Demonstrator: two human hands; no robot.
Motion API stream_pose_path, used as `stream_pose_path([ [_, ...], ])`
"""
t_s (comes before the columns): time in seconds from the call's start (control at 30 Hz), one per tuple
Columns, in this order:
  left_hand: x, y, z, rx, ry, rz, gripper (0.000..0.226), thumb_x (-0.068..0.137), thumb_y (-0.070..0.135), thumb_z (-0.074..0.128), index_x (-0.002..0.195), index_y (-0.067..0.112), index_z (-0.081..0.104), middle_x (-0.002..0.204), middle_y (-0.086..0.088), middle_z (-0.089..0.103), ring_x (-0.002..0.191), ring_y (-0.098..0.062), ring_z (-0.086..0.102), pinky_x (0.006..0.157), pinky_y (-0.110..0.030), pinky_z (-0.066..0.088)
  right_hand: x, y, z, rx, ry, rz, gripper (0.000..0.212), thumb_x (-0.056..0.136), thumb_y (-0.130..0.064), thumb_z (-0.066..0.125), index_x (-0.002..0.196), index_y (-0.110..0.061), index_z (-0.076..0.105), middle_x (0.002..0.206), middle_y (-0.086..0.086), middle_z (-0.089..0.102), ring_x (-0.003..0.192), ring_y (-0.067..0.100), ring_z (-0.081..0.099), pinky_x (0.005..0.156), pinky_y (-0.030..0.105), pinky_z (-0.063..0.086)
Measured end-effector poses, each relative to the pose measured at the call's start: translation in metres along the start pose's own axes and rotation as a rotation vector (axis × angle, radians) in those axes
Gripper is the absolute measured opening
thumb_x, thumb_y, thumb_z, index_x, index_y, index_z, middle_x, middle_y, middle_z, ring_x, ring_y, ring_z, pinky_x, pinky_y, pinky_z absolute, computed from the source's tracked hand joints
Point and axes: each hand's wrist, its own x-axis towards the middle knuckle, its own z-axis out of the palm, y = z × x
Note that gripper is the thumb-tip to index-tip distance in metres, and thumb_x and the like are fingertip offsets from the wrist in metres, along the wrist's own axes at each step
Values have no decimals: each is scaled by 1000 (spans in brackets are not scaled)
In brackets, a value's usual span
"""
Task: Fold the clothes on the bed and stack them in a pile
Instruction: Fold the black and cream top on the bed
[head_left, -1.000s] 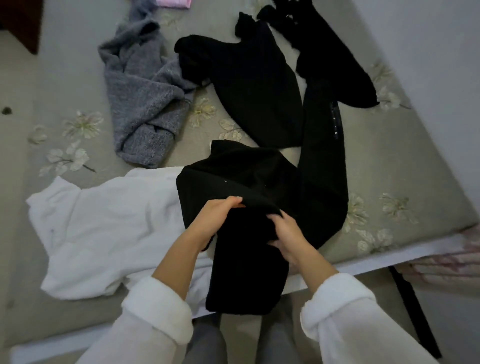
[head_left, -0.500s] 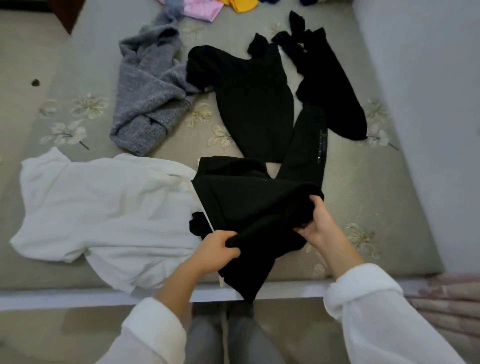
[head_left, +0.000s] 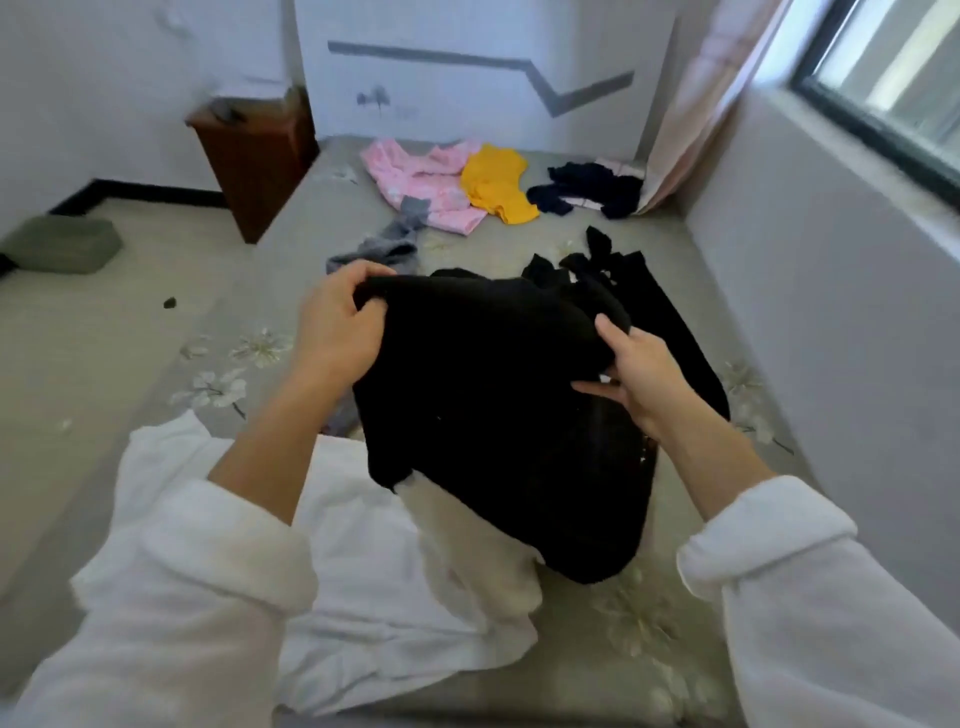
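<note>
A black garment (head_left: 493, 405) hangs in the air above the bed (head_left: 291, 270), its lower end drooping onto the sheet. My left hand (head_left: 337, 327) grips its upper left edge. My right hand (head_left: 634, 379) pinches its right edge, fingers curled round the cloth. Under it lies a white garment (head_left: 395, 571), spread out near the bed's front. More black clothes (head_left: 670, 332) lie behind the lifted piece, mostly hidden by it. A grey knit (head_left: 379, 249) peeks out beyond my left hand.
Pink clothes (head_left: 421, 182), a yellow piece (head_left: 496, 184) and dark navy clothes (head_left: 587, 189) lie at the far end of the bed. A brown wooden cabinet (head_left: 249, 156) stands left of the bed. A wall with a window (head_left: 883, 78) runs along the right.
Both hands have lifted the black garment off the bed and spread apart along its top edge. The view has tilted up, so the far end of the bed and the room show.
</note>
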Motion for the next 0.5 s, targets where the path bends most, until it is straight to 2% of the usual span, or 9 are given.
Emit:
stream_pose_path([
  [0.03,13,14,-15,-36,73,37,35,84,0,48,99,26,65,92,6,65,89,-9,60,86,-26,48,-3,-22,10,8,-46,-72,30,97,-34,52,119,-16,60,109,5,69,97,23,68,66,34,59],
  [0.1,32,41,-42,-81,215,115,34,83,1,47,103,20,66,99,6,65,98,-9,60,92,-26,48,-13,-63,27,39,-98,-230,26,99,-32,50,115,-16,62,103,2,71,93,18,70,69,31,58],
  [0.2,42,73,-70,-179,409,233,32,81,5,48,104,18,65,95,13,63,95,-2,60,88,-14,46,-31,-104,42,142,-118,-422,20,99,-29,50,105,-17,65,97,-1,74,89,15,71,69,28,58],
  [0.27,39,80,-77,-245,444,255,26,84,11,51,106,22,63,98,13,64,96,-1,60,89,-15,47,-43,-107,40,208,-106,-495,21,98,-30,53,104,-15,66,99,-1,74,93,15,71,69,26,57],
  [0.37,25,64,-66,-291,300,220,23,86,12,58,105,25,63,104,4,65,101,-11,60,93,-30,49,-45,-73,23,147,9,-470,22,95,-34,55,107,-19,66,107,3,72,97,18,70,73,29,57],
  [0.43,7,44,-43,-275,148,197,27,84,4,61,104,23,63,102,2,63,99,-13,58,92,-31,48,-41,-33,8,58,136,-294,18,96,-32,55,103,-17,63,109,9,69,91,24,68,74,35,56],
  [0.5,-18,22,-12,-158,-3,186,31,82,0,62,105,21,64,103,0,62,99,-15,57,91,-27,45,-43,10,-9,-73,252,-53,15,98,-22,53,97,-9,60,101,15,64,83,27,65,70,37,52],
])
